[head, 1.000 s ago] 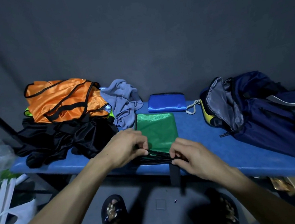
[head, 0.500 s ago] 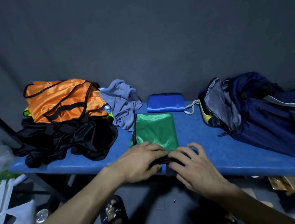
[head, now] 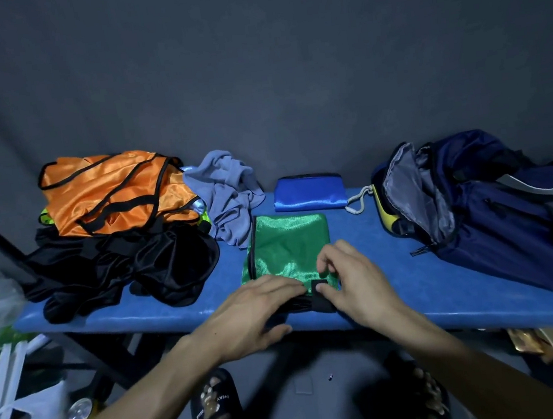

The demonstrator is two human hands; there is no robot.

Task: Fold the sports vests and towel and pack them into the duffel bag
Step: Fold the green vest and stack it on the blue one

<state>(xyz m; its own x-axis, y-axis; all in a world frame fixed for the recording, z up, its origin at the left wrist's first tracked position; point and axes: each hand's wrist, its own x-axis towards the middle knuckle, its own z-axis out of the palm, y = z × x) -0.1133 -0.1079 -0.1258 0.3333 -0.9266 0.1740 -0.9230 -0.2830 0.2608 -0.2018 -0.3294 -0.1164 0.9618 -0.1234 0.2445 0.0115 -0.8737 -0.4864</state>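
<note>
While the left hand (head: pixel 255 310) now lies flat on the green vest (head: pixel 289 245), the right hand (head: pixel 352 278) has started pinching its black strap (head: pixel 323 295). Open bench (head: pixel 369 250) sits between vest and duffel bag (head: pixel 474 207).

Left hand (head: pixel 252 310) flat, fingers extended; right hand (head: pixel 354 281) pinching, fingers curled.

A dark grey wall (head: pixel 251 57) fills the back, dimly lit. A blue padded surface (head: pixel 397 285) runs across on black legs (head: pixel 112 352). The floor (head: pixel 306 395) below is grey.
</note>
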